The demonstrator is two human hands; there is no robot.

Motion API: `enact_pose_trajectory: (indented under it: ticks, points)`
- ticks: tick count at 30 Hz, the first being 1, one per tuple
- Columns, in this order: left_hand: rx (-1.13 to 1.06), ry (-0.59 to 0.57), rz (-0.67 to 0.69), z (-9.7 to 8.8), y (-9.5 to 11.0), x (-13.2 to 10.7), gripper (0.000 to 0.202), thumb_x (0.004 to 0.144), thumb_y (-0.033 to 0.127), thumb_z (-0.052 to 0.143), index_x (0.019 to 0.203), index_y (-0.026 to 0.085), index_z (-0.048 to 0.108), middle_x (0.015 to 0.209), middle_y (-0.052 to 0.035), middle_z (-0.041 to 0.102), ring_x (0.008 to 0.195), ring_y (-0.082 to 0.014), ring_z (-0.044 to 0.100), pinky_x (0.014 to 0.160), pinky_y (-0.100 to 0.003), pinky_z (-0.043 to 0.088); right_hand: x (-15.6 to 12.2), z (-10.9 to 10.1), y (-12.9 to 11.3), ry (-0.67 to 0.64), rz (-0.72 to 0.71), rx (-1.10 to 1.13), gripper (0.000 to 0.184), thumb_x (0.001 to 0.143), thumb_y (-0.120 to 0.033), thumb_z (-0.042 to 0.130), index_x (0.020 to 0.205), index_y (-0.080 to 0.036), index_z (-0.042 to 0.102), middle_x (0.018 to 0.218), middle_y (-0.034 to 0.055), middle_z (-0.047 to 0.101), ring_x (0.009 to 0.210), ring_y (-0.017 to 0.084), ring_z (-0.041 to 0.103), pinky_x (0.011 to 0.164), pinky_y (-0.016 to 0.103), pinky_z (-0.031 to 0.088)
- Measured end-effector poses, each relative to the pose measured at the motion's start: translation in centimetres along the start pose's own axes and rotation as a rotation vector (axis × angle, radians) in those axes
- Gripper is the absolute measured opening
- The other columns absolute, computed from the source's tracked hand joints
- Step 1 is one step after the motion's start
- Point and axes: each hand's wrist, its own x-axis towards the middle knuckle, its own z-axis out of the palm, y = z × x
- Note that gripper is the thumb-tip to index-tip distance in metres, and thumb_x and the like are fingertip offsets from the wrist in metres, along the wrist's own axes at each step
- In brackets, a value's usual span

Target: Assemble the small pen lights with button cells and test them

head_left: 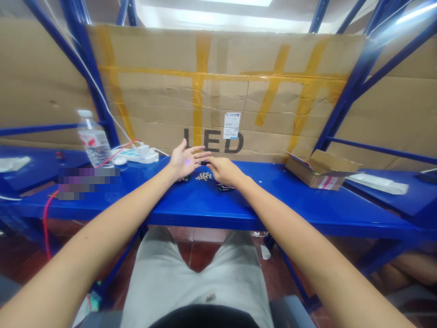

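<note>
My left hand is open above the blue table, palm turned up and fingers spread toward the right. A small violet spot of light shows on its palm. My right hand is closed around a small black penlight, whose end points at the left palm. Beneath the hands lies a loose pile of small round metallic pieces, like button cells. Dark slim pieces lie in a heap below my right hand, partly hidden by it. More dark small pieces sit beside my left wrist.
On the left of the blue table stand a water bottle and a white power strip with cables. An open cardboard box is at the right. A large cardboard sheet marked LED rises behind the table, between blue posts.
</note>
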Motion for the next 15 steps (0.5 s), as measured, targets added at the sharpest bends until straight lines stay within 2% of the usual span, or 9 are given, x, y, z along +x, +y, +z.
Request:
enact_pose_trajectory:
  ticks: [3,8,15]
  points:
    - [0.013,-0.012,-0.006,-0.05,-0.06,0.06,0.083,0.093,0.073,0.029,0.136,0.009,0.057,0.126,-0.0248,0.068,0.115,-0.0377,0.064,0.089,-0.048,0.051,-0.02,-0.18,-0.22,-0.013,-0.014,-0.010,0.032,0.102,-0.018,0.045,0.128,-0.016,0.064,0.123,0.0131,0.073,0.107,0.025,0.069,0.091,0.036,0.049]
    - [0.056,-0.011,0.009,-0.05,-0.16,0.12,0.083,0.093,0.072,0.030,0.139,0.009,0.056,0.124,-0.0237,0.069,0.117,-0.0377,0.063,0.095,-0.049,0.049,0.08,-0.12,-0.48,-0.010,0.039,-0.047,0.027,0.104,-0.023,0.043,0.119,-0.011,0.063,0.115,0.0164,0.074,0.100,0.025,0.070,0.086,0.037,0.051]
    - [0.133,-0.024,0.036,0.08,-0.41,0.21,0.083,0.090,0.076,0.033,0.134,0.010,0.058,0.121,-0.0234,0.070,0.111,-0.0366,0.065,0.091,-0.048,0.050,0.06,-0.07,-0.33,-0.024,0.020,-0.064,0.028,0.103,-0.021,0.043,0.117,-0.011,0.065,0.114,0.0165,0.074,0.102,0.026,0.070,0.085,0.037,0.051]
